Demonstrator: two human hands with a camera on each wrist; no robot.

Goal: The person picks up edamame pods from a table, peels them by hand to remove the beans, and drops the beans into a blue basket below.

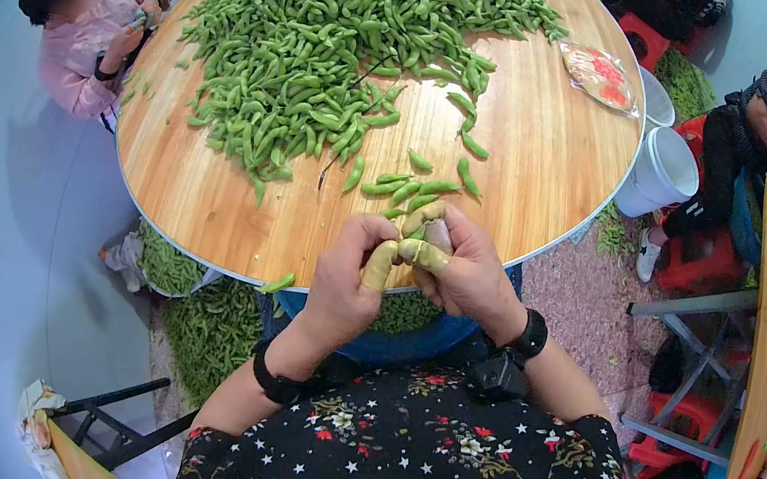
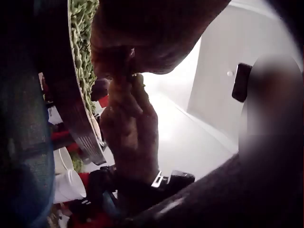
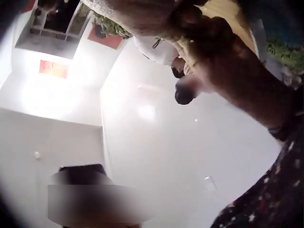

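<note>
Both hands meet just over the near edge of the round wooden table (image 1: 545,155). My left hand (image 1: 346,269) and right hand (image 1: 471,273) pinch a green edamame pod (image 1: 419,232) between their fingertips; the fingers cover most of it. Yellowish covers wrap several of the fingers and thumbs. Just beyond the fingertips lie several loose pods (image 1: 387,186), and a large heap of pods (image 1: 339,19) spreads over the far part of the tabletop. In the left wrist view the right hand (image 2: 130,128) shows dark, its fingertips against the left hand.
Below the table's edge stands a blue tub (image 1: 432,342) with green beans (image 1: 404,312). White buckets (image 1: 652,183) and a packet (image 1: 601,76) are at the right. Pods cover the floor at left (image 1: 211,332). Other people sit around, one at another table (image 1: 764,344).
</note>
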